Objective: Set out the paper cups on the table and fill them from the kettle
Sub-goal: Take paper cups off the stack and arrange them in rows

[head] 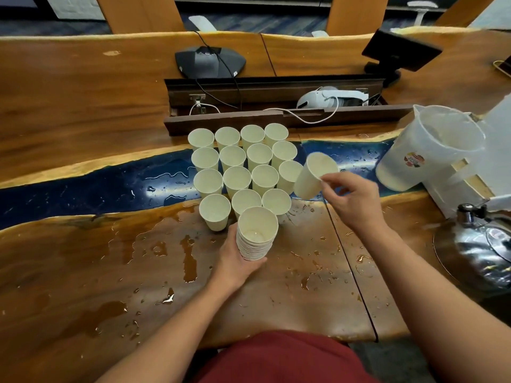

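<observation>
Right hand: the right hand (352, 199) sits right of centre, fingers curled, pinching the rim of a single cream paper cup (313, 175). The cup is tilted, mouth toward the camera, just right of the set-out group and off the table as far as I can tell.

Left hand: the left hand (235, 261) at lower centre is wrapped around the bottom of a nested stack of cream paper cups (257, 233), held upright just in front of the group.

Cups already out: a tight cluster of cream paper cups (243, 164) stands in rows in the middle of the frame, rims nearly touching, three in the front row against four in the rows behind. They look empty, though I can't swear to it.

Table: a glossy brown wood table with a blue resin strip (83, 189), with puddles and droplets all over the near side.

Kettle: the shiny steel kettle (481, 244) is at the right edge, well apart from the cups and untouched. A frosted clear plastic jug (431, 150) leans at the upper right.

Step in hand: I reckon it's placing this cup in the open spot at the right end of the front row.

How to do it well: level the cup before it goes down, land it flat on the wet wood without bumping its neighbours, then let go cleanly. Keep the stack steady so the next one peels off easily.
</observation>
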The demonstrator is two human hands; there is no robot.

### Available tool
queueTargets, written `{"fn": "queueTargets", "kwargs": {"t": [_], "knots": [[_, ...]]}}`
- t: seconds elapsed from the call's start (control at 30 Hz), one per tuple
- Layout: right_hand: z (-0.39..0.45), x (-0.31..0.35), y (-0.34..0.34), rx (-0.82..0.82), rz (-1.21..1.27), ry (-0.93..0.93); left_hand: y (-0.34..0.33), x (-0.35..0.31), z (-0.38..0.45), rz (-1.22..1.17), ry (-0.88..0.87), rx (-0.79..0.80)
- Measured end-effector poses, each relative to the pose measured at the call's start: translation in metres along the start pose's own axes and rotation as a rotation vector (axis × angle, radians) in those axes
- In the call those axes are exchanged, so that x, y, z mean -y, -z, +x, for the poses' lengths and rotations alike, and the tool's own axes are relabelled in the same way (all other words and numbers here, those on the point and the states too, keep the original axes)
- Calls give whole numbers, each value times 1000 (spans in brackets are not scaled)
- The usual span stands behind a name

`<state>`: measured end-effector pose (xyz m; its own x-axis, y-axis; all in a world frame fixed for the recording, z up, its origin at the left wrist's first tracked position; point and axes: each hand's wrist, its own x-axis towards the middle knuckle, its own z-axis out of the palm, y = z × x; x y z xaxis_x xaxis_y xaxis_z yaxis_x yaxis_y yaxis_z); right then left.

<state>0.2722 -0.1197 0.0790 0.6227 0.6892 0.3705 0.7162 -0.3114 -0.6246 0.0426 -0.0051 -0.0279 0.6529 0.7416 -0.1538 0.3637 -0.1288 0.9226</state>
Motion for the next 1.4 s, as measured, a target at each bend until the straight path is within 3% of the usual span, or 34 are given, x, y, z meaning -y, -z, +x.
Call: {"fn": "queueTargets", "kwargs": {"t": [0.17,0.4,0.93,1.17,1.3,1.4], "knots": [[-38,-44,-34,230,-156,-268,1,4,-3,-23,5,-14],[-32,-40,-51,345,-213,-281,1,5,-4,-11,18,-14],[-14,-26,-51,411,-226,-333,2,7,-6,-10,35,-16],[7,25,-30,236,78,-182,3,7,-3,2,30,0],[25,69,-6,536,229,-47,8,-1,3,40,14,47],[22,89,-4,812,165,43,9,-4,4,46,22,49]]}}
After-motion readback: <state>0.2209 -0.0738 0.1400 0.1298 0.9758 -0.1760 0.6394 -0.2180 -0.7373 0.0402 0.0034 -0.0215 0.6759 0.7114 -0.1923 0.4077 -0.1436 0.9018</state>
